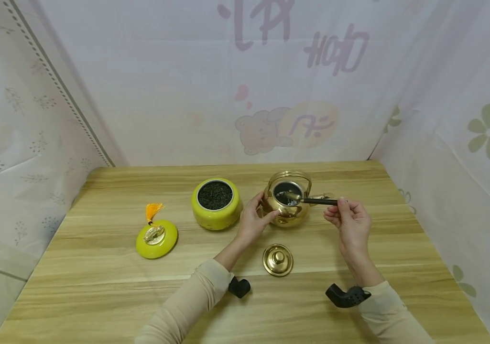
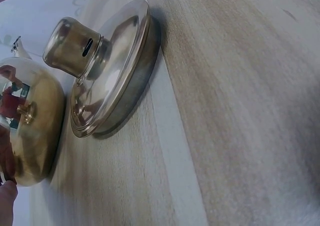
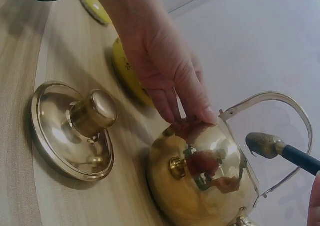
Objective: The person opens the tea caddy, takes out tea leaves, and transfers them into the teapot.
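My left hand (image 1: 254,220) holds the side of a golden teapot (image 1: 288,217), its thumb near the front of the body and its fingers around the left side. Over the pot's uncovered mouth, my right hand (image 1: 353,227) pinches the dark handle of a tea scoop (image 1: 320,201). The scoop's brass bowl (image 3: 262,144) hangs at the opening, tilted; some dark leaf bits show inside the pot. A yellow jar (image 1: 215,220) full of dark tea leaves (image 1: 215,195) stands left of the pot. In front of the pot lies its golden lid (image 1: 277,260), knob up.
A yellow jar lid (image 1: 157,240) with a gold ornament and an orange tassel (image 1: 153,212) lies at the left. Everything stands on a wooden table (image 1: 111,291). Printed cloth (image 1: 176,95) hangs behind and at both sides. Black wrist mounts (image 1: 347,296) stick out at both cuffs.
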`<state>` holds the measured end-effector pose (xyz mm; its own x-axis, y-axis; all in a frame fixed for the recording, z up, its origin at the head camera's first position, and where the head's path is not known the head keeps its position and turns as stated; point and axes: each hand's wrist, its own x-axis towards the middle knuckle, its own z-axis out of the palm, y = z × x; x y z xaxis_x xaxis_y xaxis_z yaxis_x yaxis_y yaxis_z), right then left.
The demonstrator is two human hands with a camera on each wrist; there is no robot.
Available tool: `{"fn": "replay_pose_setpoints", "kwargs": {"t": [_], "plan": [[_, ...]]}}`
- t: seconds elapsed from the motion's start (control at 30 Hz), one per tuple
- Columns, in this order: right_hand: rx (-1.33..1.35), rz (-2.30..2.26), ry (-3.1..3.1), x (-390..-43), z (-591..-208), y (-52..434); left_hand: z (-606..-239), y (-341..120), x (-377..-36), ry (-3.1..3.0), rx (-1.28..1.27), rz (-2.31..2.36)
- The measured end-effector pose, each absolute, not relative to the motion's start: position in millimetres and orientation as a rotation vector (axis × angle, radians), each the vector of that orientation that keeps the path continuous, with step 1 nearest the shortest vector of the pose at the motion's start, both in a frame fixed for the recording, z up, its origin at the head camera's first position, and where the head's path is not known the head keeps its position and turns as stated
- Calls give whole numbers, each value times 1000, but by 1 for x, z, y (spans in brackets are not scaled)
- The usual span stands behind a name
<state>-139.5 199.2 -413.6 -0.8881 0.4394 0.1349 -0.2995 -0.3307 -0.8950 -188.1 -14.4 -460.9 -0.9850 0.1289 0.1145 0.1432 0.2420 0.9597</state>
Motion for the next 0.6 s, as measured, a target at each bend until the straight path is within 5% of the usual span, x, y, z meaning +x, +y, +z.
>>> {"fn": "replay_pose_setpoints", "kwargs": {"t": [0.6], "plan": [[-129,2216,-1498,-130,-413,205,-463,-14,-189,-2456,-267,-1925]]}}
